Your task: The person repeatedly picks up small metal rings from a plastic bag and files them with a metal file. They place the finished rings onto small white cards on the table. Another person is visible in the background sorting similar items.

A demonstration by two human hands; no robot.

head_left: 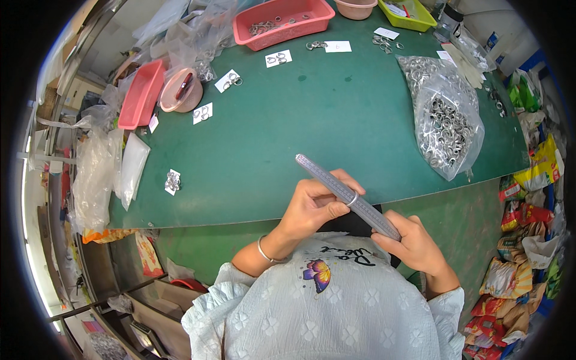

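A grey tapered ring mandrel (322, 174) with fine markings is held slantwise above the table's near edge, its thin end pointing up and to the left. My right hand (415, 241) is closed around the thick lower end. A silver ring (354, 198) sits around the mandrel, partway along its length. My left hand (313, 207) grips that ring, the thumb on the near side and the index finger reaching over the far side. Part of the ring is hidden by the fingers.
Clear bags full of metal rings (447, 129) lie on the green table (258, 144) at right. White cards with rings, such as one card (203, 113), are spread along the left and far sides. Beyond stand a pink basket (282, 27), a pink tub (174, 99) and a yellow-green basket (414, 18).
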